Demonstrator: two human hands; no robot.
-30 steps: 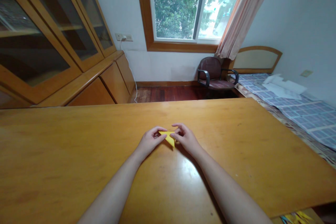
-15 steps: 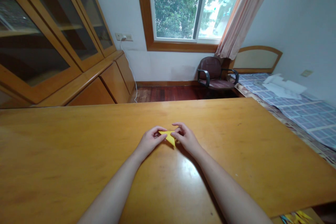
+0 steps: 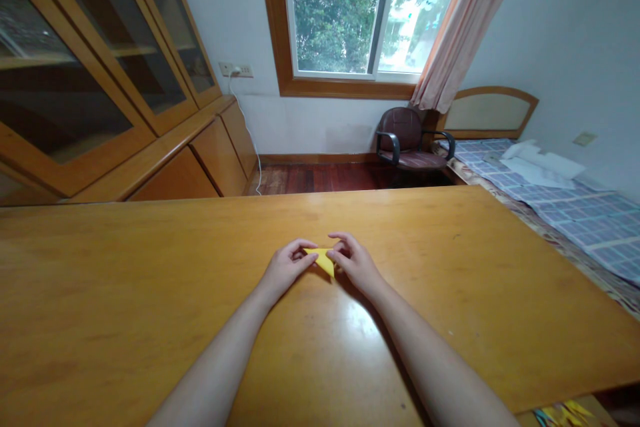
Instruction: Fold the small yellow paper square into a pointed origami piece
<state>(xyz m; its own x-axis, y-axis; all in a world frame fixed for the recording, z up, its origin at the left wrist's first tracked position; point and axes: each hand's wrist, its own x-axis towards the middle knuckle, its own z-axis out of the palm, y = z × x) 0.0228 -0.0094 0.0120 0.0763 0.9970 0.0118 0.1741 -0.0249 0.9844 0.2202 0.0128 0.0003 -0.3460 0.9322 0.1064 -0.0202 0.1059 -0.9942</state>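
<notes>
Between my two hands is a small piece of folded yellow paper (image 3: 324, 261), roughly triangular, with one point turned down toward me. My left hand (image 3: 291, 263) pinches its left corner between thumb and fingers. On the other side, my right hand (image 3: 351, 260) grips the right edge with the thumb on top, its index finger raised and bent. Both hands are just over the wooden table (image 3: 150, 307). The undersides of the paper and some fingertips are hidden.
Colourful paper pieces (image 3: 565, 413) lie on a lower surface past the table's near right edge. Beyond the table are an office chair (image 3: 403, 137), a bed (image 3: 560, 193) with white sheets on it, and a glass-door cabinet (image 3: 145, 127) at left.
The lower point of the yellow paper has shifted slightly, looking a little shorter and flatter. Both hands keep their pinch in nearly the same place.
</notes>
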